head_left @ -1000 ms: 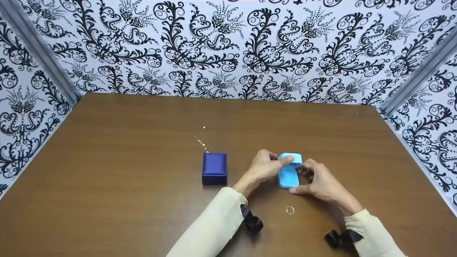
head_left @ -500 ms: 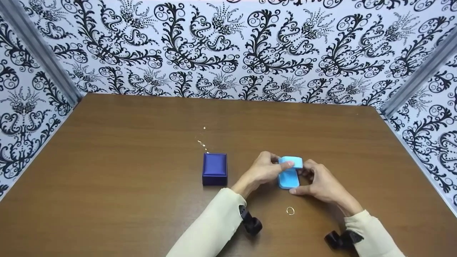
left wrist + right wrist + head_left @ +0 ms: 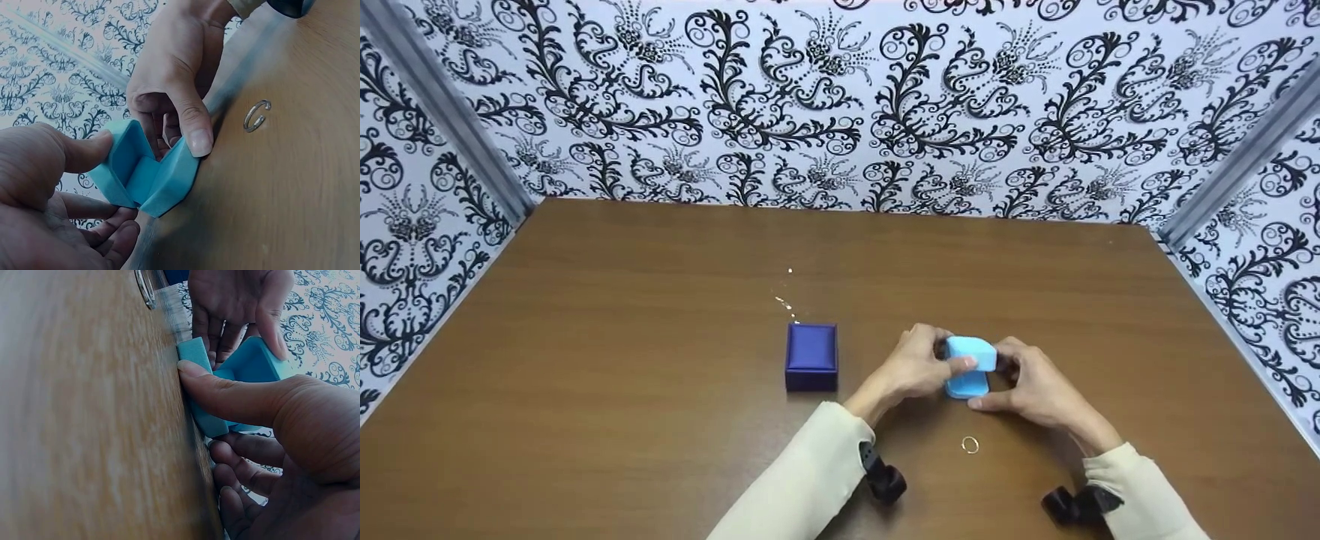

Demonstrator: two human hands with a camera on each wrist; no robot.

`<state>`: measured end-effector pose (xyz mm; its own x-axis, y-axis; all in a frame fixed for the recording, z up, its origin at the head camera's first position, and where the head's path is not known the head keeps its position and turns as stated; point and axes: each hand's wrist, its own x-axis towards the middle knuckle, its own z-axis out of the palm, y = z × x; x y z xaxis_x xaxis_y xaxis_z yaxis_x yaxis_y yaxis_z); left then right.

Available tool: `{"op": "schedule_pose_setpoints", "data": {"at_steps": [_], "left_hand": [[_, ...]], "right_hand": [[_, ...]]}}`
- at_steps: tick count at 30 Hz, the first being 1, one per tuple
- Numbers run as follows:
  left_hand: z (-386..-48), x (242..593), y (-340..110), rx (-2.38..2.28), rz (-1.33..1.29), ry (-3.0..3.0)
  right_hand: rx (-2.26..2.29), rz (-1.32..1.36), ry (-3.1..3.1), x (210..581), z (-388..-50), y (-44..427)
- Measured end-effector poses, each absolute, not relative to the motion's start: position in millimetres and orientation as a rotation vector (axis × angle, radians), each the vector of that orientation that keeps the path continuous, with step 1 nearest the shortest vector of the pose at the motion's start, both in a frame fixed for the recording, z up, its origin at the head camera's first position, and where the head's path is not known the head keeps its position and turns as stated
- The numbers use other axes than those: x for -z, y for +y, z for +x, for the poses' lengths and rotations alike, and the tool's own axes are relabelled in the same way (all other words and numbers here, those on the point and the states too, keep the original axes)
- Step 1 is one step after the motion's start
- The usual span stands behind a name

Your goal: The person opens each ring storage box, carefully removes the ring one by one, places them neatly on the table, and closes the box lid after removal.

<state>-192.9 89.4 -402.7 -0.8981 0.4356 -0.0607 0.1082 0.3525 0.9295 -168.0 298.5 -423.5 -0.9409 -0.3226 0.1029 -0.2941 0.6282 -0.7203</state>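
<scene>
A light blue ring box (image 3: 971, 352) stands on the table between both hands, its lid partly raised over the base. My left hand (image 3: 919, 364) pinches the lid, thumb on its front edge and fingers behind it. The right hand (image 3: 1039, 386) grips the base, with the thumb at the front and fingers at the far side. In the left wrist view the inside of the ring box (image 3: 143, 174) shows and no ring is visible in it. A thin ring (image 3: 970, 445) with a gap in its band lies on the table in front of the box.
A dark blue box (image 3: 811, 356), closed, stands left of the left hand. Small shiny specks (image 3: 785, 303) show on the brown table (image 3: 622, 337) behind it. Patterned panels (image 3: 825, 105) border the table at the back and sides.
The left hand has tipped the light blue lid forward and down, so less of the box's inside shows. The right hand, ring and dark blue box stay in place.
</scene>
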Motion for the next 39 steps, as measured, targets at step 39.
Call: {"op": "schedule_pose_setpoints", "data": {"at_steps": [39], "left_hand": [[-168.2,393.2,69.0,-0.919,0.662,2.933]], "right_hand": [[1.186,-0.557,2.742,408.7,-163.3,307.8]]}}
